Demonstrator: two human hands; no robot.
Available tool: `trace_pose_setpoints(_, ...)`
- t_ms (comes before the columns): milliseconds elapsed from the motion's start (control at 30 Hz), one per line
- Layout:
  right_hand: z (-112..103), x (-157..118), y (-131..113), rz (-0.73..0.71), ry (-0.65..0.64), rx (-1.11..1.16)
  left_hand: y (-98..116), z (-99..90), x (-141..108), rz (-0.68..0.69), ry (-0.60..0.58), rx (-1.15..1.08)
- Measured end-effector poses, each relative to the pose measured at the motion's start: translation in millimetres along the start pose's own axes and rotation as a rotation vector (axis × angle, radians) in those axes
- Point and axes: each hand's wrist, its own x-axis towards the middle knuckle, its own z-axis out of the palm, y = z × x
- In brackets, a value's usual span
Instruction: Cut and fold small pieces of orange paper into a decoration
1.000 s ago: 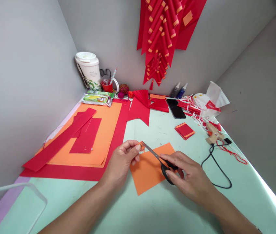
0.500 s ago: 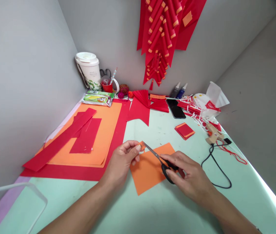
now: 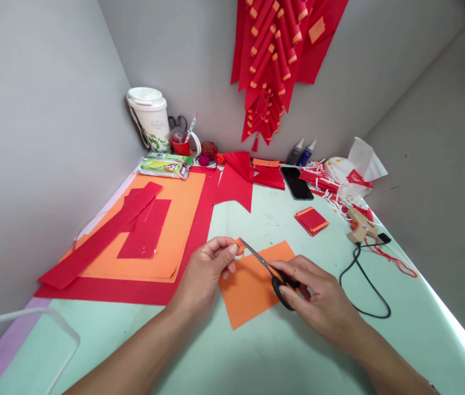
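Observation:
Between the thumb and fingers of my left hand point(image 3: 204, 271) is a small orange piece of paper point(image 3: 240, 246). My right hand point(image 3: 317, 291) grips black-handled scissors point(image 3: 266, 263), with thumb and fingers at the loops. The blades point up and left, and their tips meet the small orange piece beside my left fingertips. Beneath both hands lies a larger orange paper sheet point(image 3: 249, 291), flat on the pale green table point(image 3: 216, 362). Whether the blades are cutting into the small piece I cannot tell.
To the left, red strips point(image 3: 144, 230) rest on orange sheets point(image 3: 187, 219) over red paper. A small red-and-orange paper stack point(image 3: 312, 220), a phone point(image 3: 296, 183) and a glue gun point(image 3: 362, 224) with a looped black cord point(image 3: 374, 315) are on the right. A lidded cup point(image 3: 149, 118) stands behind.

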Motion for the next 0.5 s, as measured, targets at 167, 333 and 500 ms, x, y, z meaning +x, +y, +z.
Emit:
trace_pose_setpoints(167, 0.0, -0.5, -1.1, 0.007, -0.005, 0.005, -1.7, -0.7, 0.8, 0.007, -0.002, -0.010)
trace_pose_setpoints(333, -0.6, 1.0, -0.7, 0.016, -0.008, -0.009, -1.9, -0.9, 1.0, -0.002, 0.002, -0.020)
trace_pose_setpoints(500, -0.5, 1.3, -2.1, -0.001, -0.003, -0.025, -0.4, 0.7, -0.2, -0.013, 0.014, -0.040)
